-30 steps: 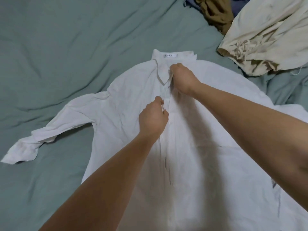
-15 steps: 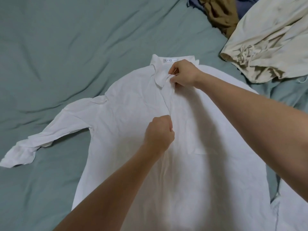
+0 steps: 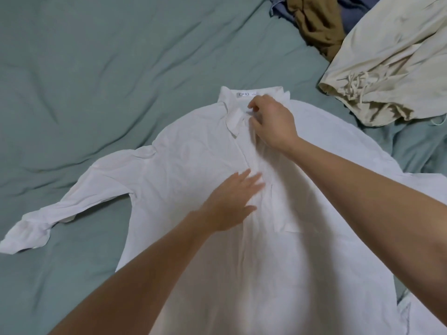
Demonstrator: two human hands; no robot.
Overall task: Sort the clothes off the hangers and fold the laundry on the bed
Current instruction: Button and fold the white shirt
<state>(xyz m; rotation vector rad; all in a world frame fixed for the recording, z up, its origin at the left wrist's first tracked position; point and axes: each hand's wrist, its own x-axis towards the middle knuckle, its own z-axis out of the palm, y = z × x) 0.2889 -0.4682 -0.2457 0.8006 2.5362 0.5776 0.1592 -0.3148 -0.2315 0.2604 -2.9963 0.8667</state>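
On the green bed sheet (image 3: 96,68) a white shirt (image 3: 193,165) lies spread out with its front up, the collar (image 3: 232,117) pointing away from the person and one sleeve (image 3: 72,201) stretched to the left side. The left hand (image 3: 232,201) rests flat on the chest of the shirt near the front opening, with its fingers straight and together, holding nothing. The right hand (image 3: 273,124) is at the collar, its fingers curled and pinching the cloth just under the neck label (image 3: 246,94).

I think the shirt is light, thin and very soft, so it will wrinkle and slide easily on the sheet. It seems better to take it at the firmer parts: the collar, the shoulder seams or the buttoned front strip. A flat palm can smooth the rest before folding. A chest pocket (image 3: 290,209) shows on the front.

On the neck label the word "CRIO" can be read; the small mark beside it is too small to read.

Near the top right corner lie a cream garment (image 3: 387,68) with strings, a brown garment (image 3: 316,25) and some blue cloth (image 3: 350,22), all apart from the shirt.
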